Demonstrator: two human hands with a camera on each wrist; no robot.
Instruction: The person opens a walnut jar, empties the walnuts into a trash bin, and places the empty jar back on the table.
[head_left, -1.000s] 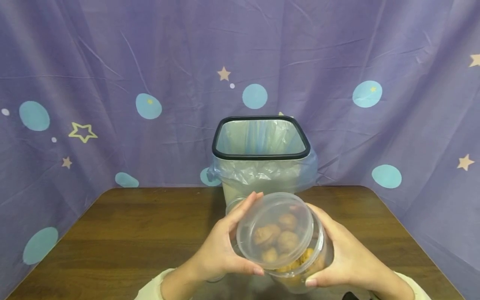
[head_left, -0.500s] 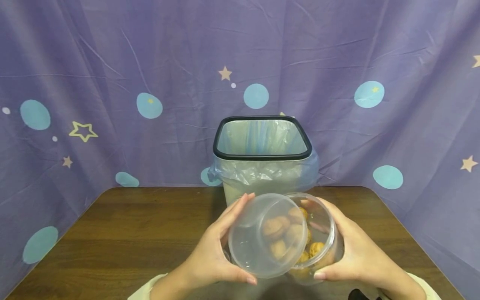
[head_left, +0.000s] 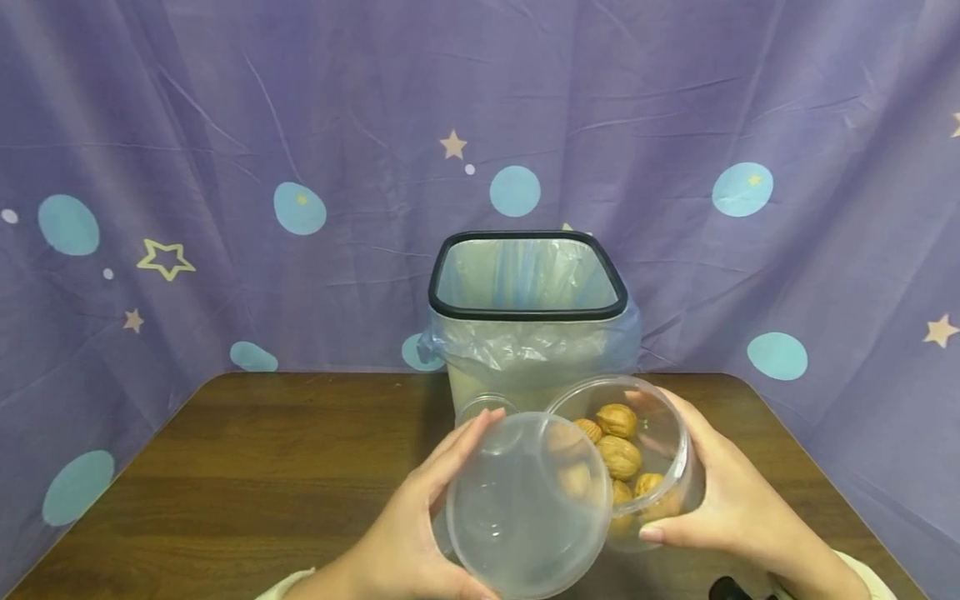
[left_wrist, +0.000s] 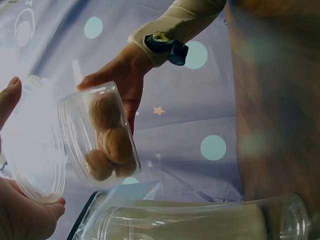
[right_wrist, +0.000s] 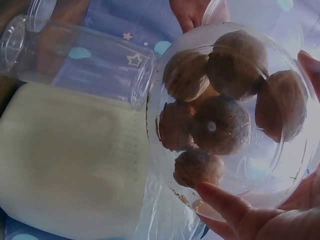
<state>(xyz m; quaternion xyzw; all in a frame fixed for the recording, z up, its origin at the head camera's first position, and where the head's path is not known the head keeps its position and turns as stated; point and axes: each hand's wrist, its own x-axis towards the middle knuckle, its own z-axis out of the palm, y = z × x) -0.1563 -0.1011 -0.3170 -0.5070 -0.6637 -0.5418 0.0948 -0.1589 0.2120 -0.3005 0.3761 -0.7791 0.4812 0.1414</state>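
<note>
Watching remotely, I saw the desk (head_left: 285, 467), the bin (head_left: 525, 316) toward its back, then the tilted tub (head_left: 660, 429) in the grip of the right hand (head_left: 738, 508), mouth toward the lid (head_left: 528, 504). The left hand (head_left: 401, 537) held that lid just left, overlapping the tub in the head view. Walnuts (head_left: 618, 458) sat inside.

Brown wood-grain table (head_left: 315, 467), rounded at its far corners, with a bin (head_left: 528, 315) and a clear jar (left_wrist: 200, 222) on it.
The grain runs from side to side. The bin, pale-walled and black-rimmed, stands upright near the table's far edge, a little right of the middle. The jar stands upright just in front of it, toward its left side; whether the two touch is hard to tell. Near the jar's base, part of another clear piece (right_wrist: 40, 12) shows, too cut off to identify.
</note>
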